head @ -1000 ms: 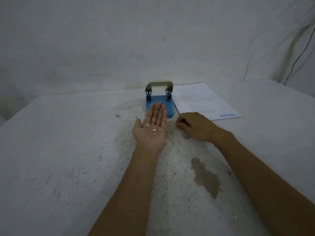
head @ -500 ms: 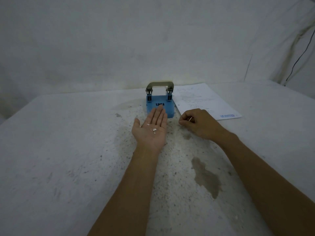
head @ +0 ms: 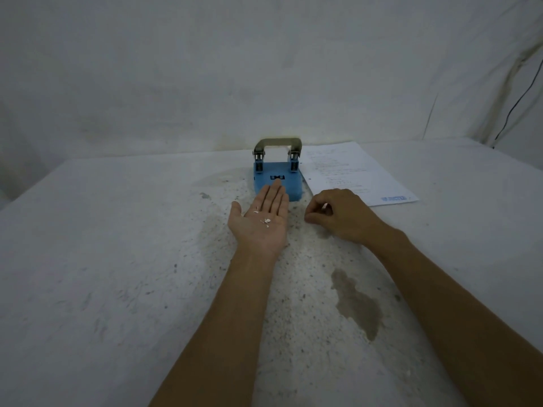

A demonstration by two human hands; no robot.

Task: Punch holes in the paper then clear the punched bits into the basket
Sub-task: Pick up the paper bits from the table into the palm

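Observation:
My left hand (head: 262, 224) lies palm up and flat on the table, with several small white punched bits (head: 265, 220) resting on the palm. Its fingertips reach the front of the blue hole punch (head: 278, 179), which stands with its metal handle up. My right hand (head: 340, 215) hovers just right of the left, fingers curled and thumb pinched to forefinger; whether a bit is between them I cannot tell. The printed paper sheet (head: 349, 171) lies flat to the right of the punch. No basket is in view.
The table (head: 117, 259) is white and speckled, with a dark stain (head: 357, 304) near my right forearm. A white cloth backdrop hangs behind, and a black cable (head: 517, 107) runs down at the far right.
My right hand lifted off the table near the paper and moved slightly left toward the left palm, fingers pinching. The left hand stayed palm up with the bits.

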